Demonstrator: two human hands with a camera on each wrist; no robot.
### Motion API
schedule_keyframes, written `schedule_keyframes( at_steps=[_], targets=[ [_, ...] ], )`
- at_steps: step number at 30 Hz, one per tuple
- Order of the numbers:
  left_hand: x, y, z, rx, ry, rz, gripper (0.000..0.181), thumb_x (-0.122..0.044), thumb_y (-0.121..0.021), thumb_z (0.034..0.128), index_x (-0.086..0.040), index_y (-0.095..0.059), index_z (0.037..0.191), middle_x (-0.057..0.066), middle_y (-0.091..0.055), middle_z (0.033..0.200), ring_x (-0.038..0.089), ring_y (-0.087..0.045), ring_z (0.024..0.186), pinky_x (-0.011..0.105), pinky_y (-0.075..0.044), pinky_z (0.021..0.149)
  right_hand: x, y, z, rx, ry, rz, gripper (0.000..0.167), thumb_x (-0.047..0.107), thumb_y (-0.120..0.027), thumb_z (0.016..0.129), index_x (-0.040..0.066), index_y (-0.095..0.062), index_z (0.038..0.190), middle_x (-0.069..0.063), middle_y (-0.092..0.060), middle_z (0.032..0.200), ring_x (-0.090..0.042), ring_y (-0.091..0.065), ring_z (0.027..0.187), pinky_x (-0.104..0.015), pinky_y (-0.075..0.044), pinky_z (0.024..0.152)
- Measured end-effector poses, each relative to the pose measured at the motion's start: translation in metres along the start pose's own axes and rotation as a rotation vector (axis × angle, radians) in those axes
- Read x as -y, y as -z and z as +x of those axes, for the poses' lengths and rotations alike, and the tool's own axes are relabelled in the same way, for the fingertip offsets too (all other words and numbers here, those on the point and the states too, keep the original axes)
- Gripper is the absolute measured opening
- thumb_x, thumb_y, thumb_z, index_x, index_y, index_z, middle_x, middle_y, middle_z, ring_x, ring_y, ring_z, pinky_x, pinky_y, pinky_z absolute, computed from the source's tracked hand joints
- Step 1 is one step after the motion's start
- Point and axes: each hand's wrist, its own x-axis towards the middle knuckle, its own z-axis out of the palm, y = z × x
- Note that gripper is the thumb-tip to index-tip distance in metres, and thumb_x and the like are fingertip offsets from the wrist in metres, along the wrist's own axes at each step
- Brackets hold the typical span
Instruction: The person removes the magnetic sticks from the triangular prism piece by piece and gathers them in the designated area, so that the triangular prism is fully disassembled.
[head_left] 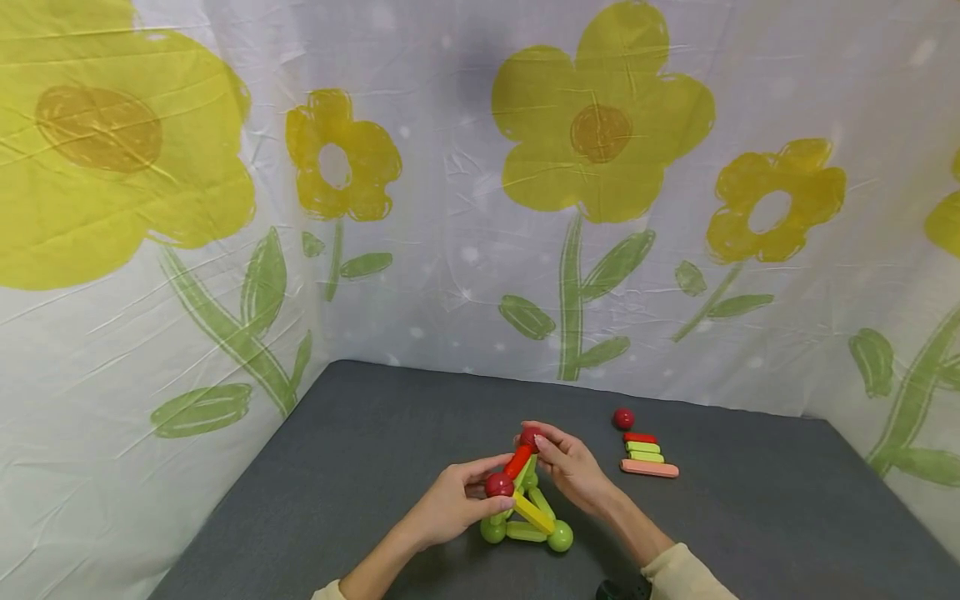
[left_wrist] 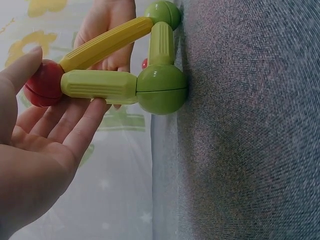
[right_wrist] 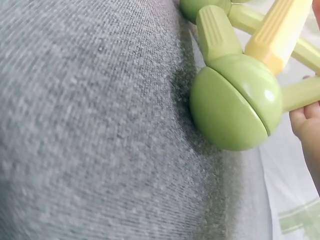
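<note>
A frame of balls and rods stands on the dark table. Its base has green balls [head_left: 559,536] joined by light green rods [head_left: 527,532]. A yellow rod [head_left: 534,513] slopes from one green ball to a red ball [left_wrist: 44,82]. My left hand [head_left: 450,504] holds that red ball between thumb and fingers. From there a red rod [head_left: 517,461] runs to a second red ball [head_left: 531,437], pinched by my right hand [head_left: 577,475]. The right wrist view has a green ball [right_wrist: 235,102] up close; my right hand's fingers are out of that view.
To the right on the table [head_left: 420,408] lie a loose red ball [head_left: 623,418], a short red rod [head_left: 641,437], light green rods [head_left: 645,452] and a salmon rod [head_left: 649,468]. A dark object [head_left: 615,590] shows at the bottom edge. Flower-printed cloth [head_left: 450,275] hangs behind.
</note>
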Motion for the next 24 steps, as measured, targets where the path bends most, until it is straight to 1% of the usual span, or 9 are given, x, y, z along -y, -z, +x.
schedule_keyframes(
  at_steps=[5, 9, 15, 20, 22, 23, 24],
  targets=[
    [0.0, -0.001, 0.0, 0.001, -0.007, -0.008, 0.057, -0.022, -0.071, 0.0886, -0.007, -0.05, 0.139, 0.017, -0.059, 0.124, 0.022, -0.063, 0.1, 0.03, -0.053, 0.079, -0.002, -0.002, 0.0, 0.001, 0.018, 0.0, 0.033, 0.008, -0.033, 0.106, 0.006, -0.049, 0.134, -0.004, -0.061, 0.122, -0.018, -0.053, 0.118, -0.029, -0.035, 0.103],
    [0.001, -0.001, 0.0, 0.0, -0.01, -0.007, 0.057, -0.023, -0.071, 0.0883, -0.008, -0.05, 0.139, 0.015, -0.058, 0.124, 0.021, -0.063, 0.101, 0.03, -0.053, 0.079, -0.003, -0.004, -0.001, 0.003, 0.027, 0.008, 0.033, 0.011, -0.03, 0.107, 0.007, -0.05, 0.133, -0.007, -0.061, 0.12, -0.015, -0.055, 0.113, -0.028, -0.036, 0.102],
    [0.002, 0.0, 0.0, -0.009, -0.026, 0.002, 0.057, -0.023, -0.071, 0.0885, -0.006, -0.05, 0.139, 0.016, -0.057, 0.127, 0.022, -0.062, 0.103, 0.03, -0.052, 0.08, 0.0, -0.01, 0.001, -0.006, 0.013, 0.069, 0.041, 0.021, -0.022, 0.108, 0.011, -0.055, 0.131, -0.006, -0.064, 0.113, -0.015, -0.057, 0.106, -0.028, -0.04, 0.096],
    [0.003, 0.001, 0.0, -0.011, -0.028, 0.007, 0.057, -0.022, -0.071, 0.0882, -0.007, -0.049, 0.139, 0.016, -0.057, 0.127, 0.022, -0.062, 0.103, 0.029, -0.052, 0.08, 0.003, -0.015, 0.001, -0.042, -0.024, 0.12, 0.045, 0.028, -0.021, 0.108, 0.016, -0.061, 0.125, -0.004, -0.065, 0.109, -0.014, -0.056, 0.104, -0.026, -0.04, 0.095],
    [0.002, 0.001, 0.0, -0.009, -0.022, 0.014, 0.057, -0.022, -0.071, 0.0879, -0.007, -0.05, 0.138, 0.015, -0.058, 0.125, 0.022, -0.063, 0.102, 0.029, -0.052, 0.08, 0.004, -0.016, 0.001, -0.073, -0.042, 0.139, 0.045, 0.031, -0.022, 0.107, 0.016, -0.062, 0.123, -0.002, -0.066, 0.105, -0.012, -0.056, 0.102, -0.025, -0.04, 0.093],
    [0.002, 0.001, 0.0, -0.007, -0.02, 0.018, 0.056, -0.022, -0.072, 0.0877, -0.007, -0.051, 0.138, 0.014, -0.059, 0.124, 0.021, -0.063, 0.101, 0.03, -0.052, 0.08, 0.005, -0.016, 0.001, -0.097, -0.044, 0.146, 0.046, 0.032, -0.022, 0.107, 0.013, -0.06, 0.126, 0.0, -0.066, 0.103, -0.012, -0.056, 0.1, -0.025, -0.04, 0.092],
    [0.002, 0.001, 0.0, -0.005, -0.017, 0.022, 0.056, -0.022, -0.072, 0.0875, -0.007, -0.052, 0.137, 0.014, -0.06, 0.122, 0.021, -0.063, 0.1, 0.03, -0.052, 0.08, 0.007, -0.016, 0.002, -0.113, -0.045, 0.156, 0.046, 0.033, -0.022, 0.107, 0.012, -0.06, 0.125, 0.0, -0.066, 0.1, -0.011, -0.056, 0.099, -0.026, -0.04, 0.092]
  ],
)
